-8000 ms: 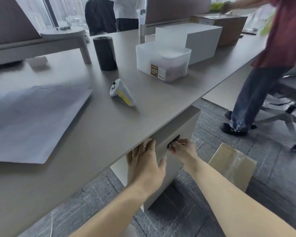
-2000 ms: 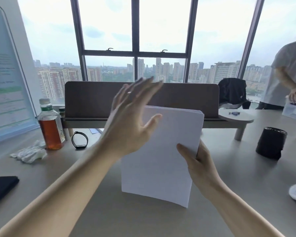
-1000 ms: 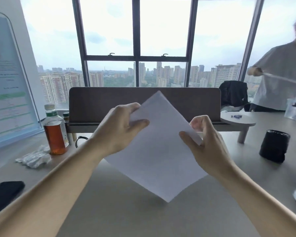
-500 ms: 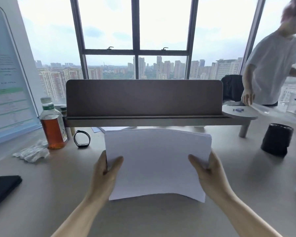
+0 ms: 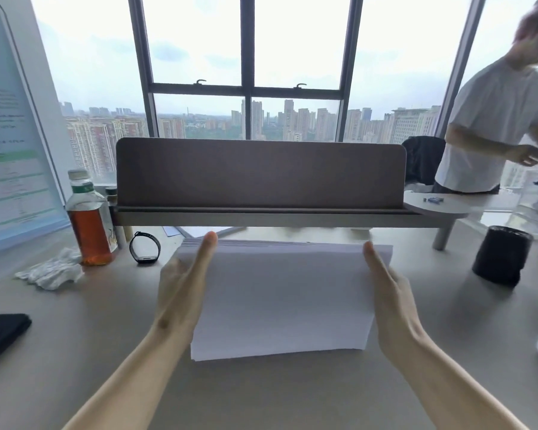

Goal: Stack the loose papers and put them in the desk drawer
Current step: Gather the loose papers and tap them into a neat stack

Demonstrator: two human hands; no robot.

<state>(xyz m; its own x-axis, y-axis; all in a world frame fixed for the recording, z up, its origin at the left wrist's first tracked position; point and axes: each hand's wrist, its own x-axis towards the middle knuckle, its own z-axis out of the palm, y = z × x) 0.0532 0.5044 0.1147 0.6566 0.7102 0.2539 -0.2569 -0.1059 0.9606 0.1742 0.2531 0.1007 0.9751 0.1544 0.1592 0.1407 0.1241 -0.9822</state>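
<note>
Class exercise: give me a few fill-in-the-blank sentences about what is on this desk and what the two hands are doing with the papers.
1. The left hand and right hand press flat against the two sides of the stack of ____.
2. The bottle holding amber liquid stands to the ____ of the stack.
3. The black wristband lies between the bottle and the ____.

Missing words: papers; left; stack
</note>
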